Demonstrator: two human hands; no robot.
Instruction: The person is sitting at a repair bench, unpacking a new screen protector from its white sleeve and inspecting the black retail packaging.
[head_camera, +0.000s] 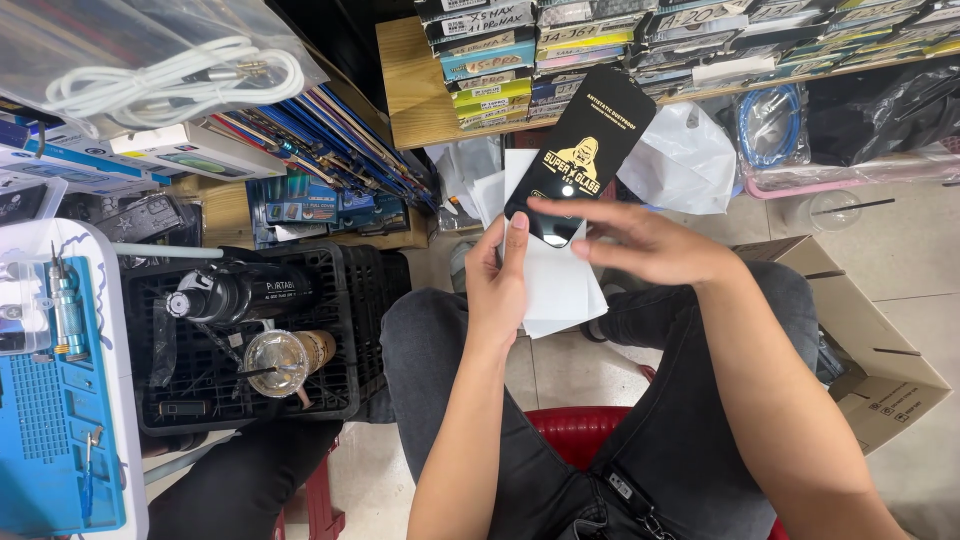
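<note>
**Thin black sleeve held up over lap**

Nearest the lens: dark-trousered knees and a red stool (575, 432), seen from above. Just beyond, a flat black sleeve w/ yellow print (580, 155) is held upright above the lap, backed by a white sheet (555, 285). Left hand (500, 285) is clenched on the lower left edge of sleeve + sheet, thumb in front. Right hand (640, 243) is laid across the sleeve's bottom end, fingers spread, not closed; touching, but no firm grasp can be made out.

Handling, as judged: sleeve looks light, thin, stiff, glossy, so prob. slippery and easily cracked if bent. Best taken by the long edges, not the flat face.

Beside: black crate (250, 340) w/ lidded cup (285, 360), blue mat (50, 400) on worktop, cardboard box (865, 340).
</note>
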